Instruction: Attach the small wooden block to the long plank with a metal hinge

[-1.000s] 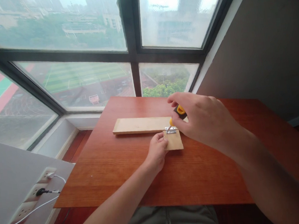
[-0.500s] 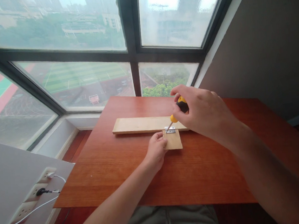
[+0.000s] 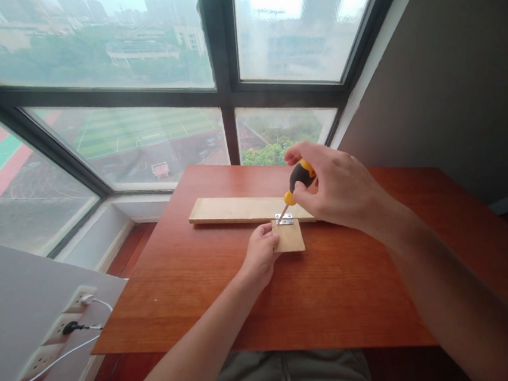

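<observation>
Pale wood forms both the long board (image 3: 233, 210) and the small board (image 3: 291, 239), which are bridged by a silver metal hinge (image 3: 284, 219) at the middle of a reddish-brown table (image 3: 192, 298). The long board lies crosswise on the far half of the table; the small board extends from its near side, toward the right end. The left hand (image 3: 262, 251) is clamped on the left edge of the small board, its fingers close together. The right hand (image 3: 336, 182) is closed on the yellow-and-black handle of a screwdriver (image 3: 300, 178), held at a slant above the right part of the long board. The metal shaft runs down toward the left and near side, its tip at the left part of the hinge; whether it sits in a screw is too small to tell. Beyond the far edge of the table stands a dark-framed window (image 3: 229, 127), with a sports field and trees visible through the glass. At the near left, wall sockets (image 3: 61, 326) carry a black plug (image 3: 70, 327) and white cables (image 3: 46, 367). Grey-green trousers (image 3: 254, 376) with a pale drawstring appear at the near edge of the table.
</observation>
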`<act>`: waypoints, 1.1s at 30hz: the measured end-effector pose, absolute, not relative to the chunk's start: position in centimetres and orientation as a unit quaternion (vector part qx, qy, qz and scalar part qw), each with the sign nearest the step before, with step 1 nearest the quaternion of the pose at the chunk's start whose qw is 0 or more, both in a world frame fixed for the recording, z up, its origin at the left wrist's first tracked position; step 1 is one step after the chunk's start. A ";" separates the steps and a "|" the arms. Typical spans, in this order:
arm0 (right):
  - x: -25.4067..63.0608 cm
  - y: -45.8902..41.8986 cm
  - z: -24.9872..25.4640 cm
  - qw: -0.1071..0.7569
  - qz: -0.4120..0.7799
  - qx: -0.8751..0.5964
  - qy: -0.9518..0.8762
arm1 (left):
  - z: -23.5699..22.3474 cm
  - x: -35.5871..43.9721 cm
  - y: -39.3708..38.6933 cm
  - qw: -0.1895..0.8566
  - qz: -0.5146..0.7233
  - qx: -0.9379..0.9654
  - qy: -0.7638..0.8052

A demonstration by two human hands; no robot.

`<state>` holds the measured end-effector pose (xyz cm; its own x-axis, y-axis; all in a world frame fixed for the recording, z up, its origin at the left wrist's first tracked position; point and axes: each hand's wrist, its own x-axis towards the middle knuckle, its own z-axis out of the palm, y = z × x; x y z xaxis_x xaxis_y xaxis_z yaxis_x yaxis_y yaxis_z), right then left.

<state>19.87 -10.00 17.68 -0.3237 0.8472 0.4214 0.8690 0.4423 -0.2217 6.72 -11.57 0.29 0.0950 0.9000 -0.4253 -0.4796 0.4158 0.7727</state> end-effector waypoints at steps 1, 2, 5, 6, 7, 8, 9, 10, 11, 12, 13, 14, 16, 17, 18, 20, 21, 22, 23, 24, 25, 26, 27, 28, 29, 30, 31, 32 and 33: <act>19.9 -10.0 17.7 0.245 -0.025 -0.529 -0.812 | 0.3 6.7 -11.6 0.704 0.490 0.229 0.461; 19.9 -10.0 17.6 0.244 -0.035 -0.535 -0.808 | 0.3 6.7 -11.6 0.704 0.490 0.229 0.461; 19.9 -9.8 17.5 0.239 -0.076 -0.564 -0.787 | 0.4 6.8 -11.5 0.703 0.489 0.226 0.464; 19.9 -9.6 17.5 0.237 -0.080 -0.566 -0.786 | 0.5 6.8 -11.5 0.703 0.489 0.225 0.465; 20.0 -9.5 17.5 0.237 -0.078 -0.561 -0.789 | 0.5 6.8 -11.5 0.703 0.488 0.224 0.466; 20.1 -9.4 17.5 0.238 -0.071 -0.551 -0.797 | 0.5 6.8 -11.5 0.703 0.488 0.224 0.467; 20.2 -9.3 17.5 0.239 -0.063 -0.538 -0.805 | 0.5 6.8 -11.5 0.703 0.487 0.223 0.467; 20.3 -9.2 17.6 0.240 -0.055 -0.528 -0.813 | 0.6 6.8 -11.5 0.704 0.487 0.223 0.466; 20.4 -9.2 17.6 0.240 -0.049 -0.521 -0.818 | 0.6 6.8 -11.5 0.704 0.488 0.223 0.466; 20.5 -9.1 17.6 0.240 -0.045 -0.518 -0.820 | 0.6 6.8 -11.5 0.703 0.489 0.223 0.466; 20.5 -9.1 17.7 0.239 -0.045 -0.519 -0.819 | 0.6 6.8 -11.6 0.702 0.490 0.224 0.466; 20.4 -9.0 17.7 0.238 -0.049 -0.524 -0.816 | 0.6 6.8 -11.6 0.701 0.491 0.224 0.466; 20.3 -8.9 17.7 0.233 -0.070 -0.545 -0.802 | 0.6 6.8 -11.6 0.700 0.490 0.225 0.468; 20.2 -8.8 17.7 0.230 -0.081 -0.556 -0.795 | 0.7 6.8 -11.6 0.700 0.489 0.225 0.469; 20.1 -8.8 17.7 0.227 -0.088 -0.563 -0.790 | 0.7 6.8 -11.6 0.701 0.488 0.225 0.469; 20.1 -8.8 17.7 0.224 -0.087 -0.561 -0.793 | 0.7 6.8 -11.6 0.701 0.487 0.225 0.469; 20.1 -8.8 17.8 0.223 -0.079 -0.551 -0.800 | 0.7 6.8 -11.6 0.701 0.487 0.225 0.469; 20.1 -8.8 17.8 0.222 -0.071 -0.540 -0.809 | 0.7 6.8 -11.6 0.701 0.487 0.225 0.469; 20.1 -8.9 17.8 0.222 -0.064 -0.530 -0.816 | 0.6 6.8 -11.6 0.701 0.487 0.226 0.469; 20.1 -8.9 17.8 0.222 -0.061 -0.523 -0.821 | 0.6 6.8 -11.6 0.701 0.487 0.227 0.469; 20.1 -8.9 17.8 0.222 -0.063 -0.522 -0.821 | 0.6 6.8 -11.6 0.701 0.487 0.228 0.468; 20.0 -8.9 17.8 0.221 -0.068 -0.527 -0.818 | 0.5 6.8 -11.6 0.701 0.487 0.228 0.468; 20.0 -8.8 17.8 0.220 -0.075 -0.536 -0.812 | 0.5 6.8 -11.6 0.701 0.487 0.227 0.469; 19.9 -8.7 17.8 0.219 -0.082 -0.546 -0.805 | 0.5 6.8 -11.6 0.700 0.487 0.226 0.470; 19.9 -8.6 17.8 0.218 -0.087 -0.555 -0.798 | 0.5 6.8 -11.6 0.700 0.487 0.225 0.471; 19.9 -8.5 17.7 0.219 -0.087 -0.560 -0.795 | 0.5 6.8 -11.6 0.700 0.487 0.225 0.471; 19.9 -8.5 17.7 0.220 -0.081 -0.559 -0.795 | 0.5 6.8 -11.6 0.700 0.486 0.226 0.471; 19.9 -8.4 17.7 0.223 -0.071 -0.553 -0.799 | 0.5 6.8 -11.6 0.700 0.486 0.227 0.470; 20.0 -8.5 17.7 0.226 -0.058 -0.544 -0.806 | 0.5 6.8 -11.6 0.700 0.487 0.228 0.469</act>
<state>20.00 -8.45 17.74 -0.3062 0.8504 0.4279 0.9030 0.4018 -0.1524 6.82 -11.58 0.52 0.0849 0.8967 -0.4345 -0.4681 0.4208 0.7770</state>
